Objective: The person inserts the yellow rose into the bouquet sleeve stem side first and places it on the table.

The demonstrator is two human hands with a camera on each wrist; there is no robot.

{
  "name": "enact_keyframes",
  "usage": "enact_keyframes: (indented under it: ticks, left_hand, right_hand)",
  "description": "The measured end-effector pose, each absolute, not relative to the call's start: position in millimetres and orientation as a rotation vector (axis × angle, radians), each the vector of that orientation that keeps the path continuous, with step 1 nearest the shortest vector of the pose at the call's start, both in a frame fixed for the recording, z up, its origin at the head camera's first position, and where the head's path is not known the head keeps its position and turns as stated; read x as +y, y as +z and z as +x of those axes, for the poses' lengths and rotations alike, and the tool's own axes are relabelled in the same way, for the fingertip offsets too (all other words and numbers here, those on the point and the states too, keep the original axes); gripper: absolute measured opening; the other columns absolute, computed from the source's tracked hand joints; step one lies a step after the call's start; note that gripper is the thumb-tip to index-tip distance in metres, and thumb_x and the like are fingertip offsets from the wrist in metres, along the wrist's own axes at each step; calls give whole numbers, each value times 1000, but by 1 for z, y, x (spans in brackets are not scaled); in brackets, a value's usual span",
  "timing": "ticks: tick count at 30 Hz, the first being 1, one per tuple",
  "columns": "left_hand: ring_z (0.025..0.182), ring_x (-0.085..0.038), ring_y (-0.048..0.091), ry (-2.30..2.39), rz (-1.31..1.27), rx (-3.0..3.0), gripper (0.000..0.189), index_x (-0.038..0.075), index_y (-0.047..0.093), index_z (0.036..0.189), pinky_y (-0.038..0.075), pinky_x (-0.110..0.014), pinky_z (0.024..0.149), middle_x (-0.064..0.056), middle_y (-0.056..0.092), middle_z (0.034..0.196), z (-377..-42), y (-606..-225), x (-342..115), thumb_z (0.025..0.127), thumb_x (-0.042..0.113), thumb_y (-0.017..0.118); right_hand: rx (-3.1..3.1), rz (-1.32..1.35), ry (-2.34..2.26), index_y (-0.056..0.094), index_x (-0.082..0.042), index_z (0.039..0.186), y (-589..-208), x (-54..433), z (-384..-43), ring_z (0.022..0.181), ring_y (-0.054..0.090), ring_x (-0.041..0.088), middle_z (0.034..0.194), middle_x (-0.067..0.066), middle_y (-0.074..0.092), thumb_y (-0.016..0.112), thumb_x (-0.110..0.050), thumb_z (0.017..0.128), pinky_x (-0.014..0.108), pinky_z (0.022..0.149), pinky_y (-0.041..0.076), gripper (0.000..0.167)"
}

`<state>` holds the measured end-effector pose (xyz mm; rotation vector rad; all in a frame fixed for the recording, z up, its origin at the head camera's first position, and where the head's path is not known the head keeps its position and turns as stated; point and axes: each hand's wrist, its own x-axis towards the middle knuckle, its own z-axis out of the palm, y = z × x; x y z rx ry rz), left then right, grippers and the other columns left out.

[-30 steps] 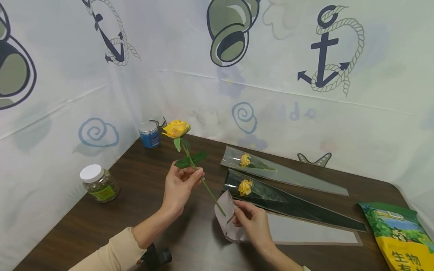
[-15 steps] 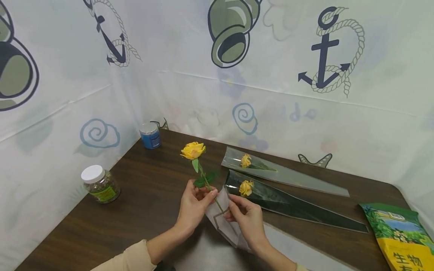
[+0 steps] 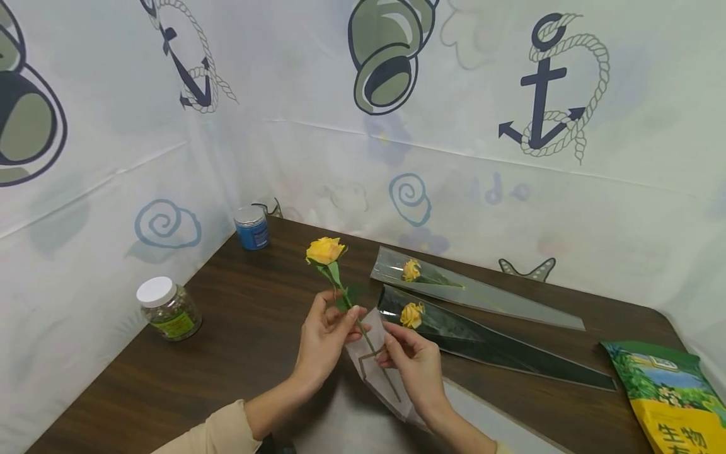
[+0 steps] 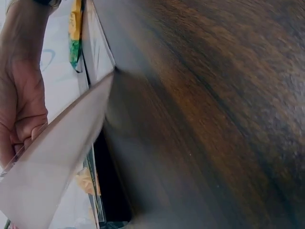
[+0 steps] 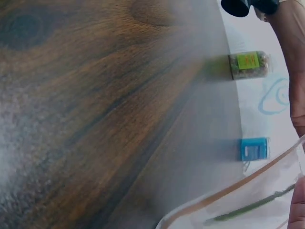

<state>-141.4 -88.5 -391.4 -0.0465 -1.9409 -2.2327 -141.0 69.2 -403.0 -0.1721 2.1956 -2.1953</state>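
In the head view my left hand [image 3: 326, 340] pinches the green stem of a yellow rose [image 3: 326, 251] between thumb and fingers. The bloom points up and slightly left. My right hand [image 3: 416, 369] pinches the open mouth of a pale, brown-edged flower sleeve [image 3: 374, 378]. The lower stem runs down inside the sleeve, seen through its film; in the right wrist view the green stem [image 5: 252, 206] lies within the sleeve's brown border. The left wrist view shows the pale sleeve [image 4: 62, 148] raised at the mouth beside my right hand [image 4: 24, 100].
Two sleeved yellow roses, one in a grey sleeve [image 3: 505, 301] and one in a black sleeve [image 3: 510, 350], lie behind my right hand. A white-lidded jar [image 3: 169, 309] and a blue tub [image 3: 251, 228] stand left. A green-yellow bag [image 3: 669, 391] lies right.
My left hand has moved right and down with the rose, and its stem has slid deeper into the sleeve. The sleeve has swung, its tail now towards the front edge.
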Motion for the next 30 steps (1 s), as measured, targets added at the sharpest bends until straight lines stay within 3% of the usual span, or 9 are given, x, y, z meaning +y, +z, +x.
enact_keyframes:
  ticks: [8,14,19,23,30]
  left_hand:
    - [97,-22,67,-2164,-59,-2062,23,-1,49,114,55,-27,76,-18,68,108,-142,-386,-88,95,12,55]
    - [88,-20,67,-2111,-27,-2075,25,-3,57,113,56,-27,74,-19,63,105,-142,-381,-87,90,5,62]
    - [84,-12,66,-2169,25,-2002,35,-4,47,118,56,-26,73,-23,61,110,-141,-382,-87,87,-3,62]
    - [88,-14,67,-2216,31,-1962,36,-3,43,119,55,-25,74,-25,61,109,-140,-384,-86,88,-3,61]
    - [92,-19,67,-1965,-67,-2205,29,3,58,113,53,-22,73,-15,67,105,-137,-386,-83,86,6,67]
  right_hand:
    - [2189,-192,-2219,63,7,114,-402,68,-141,58,63,10,73,20,65,60,-2,90,29,60,57,25]
    - [2194,-176,-2216,62,7,115,-402,68,-142,59,63,9,73,18,65,60,-3,90,28,60,56,27]
    - [2177,-187,-2224,62,7,115,-401,68,-142,59,63,10,73,19,64,60,-3,90,29,60,57,27]
    - [2185,-190,-2220,62,6,115,-398,67,-142,60,64,10,73,19,65,60,-4,91,28,60,57,27]
    - [2208,-196,-2227,63,7,115,-393,66,-144,61,64,9,75,20,65,60,-3,90,27,60,56,26]
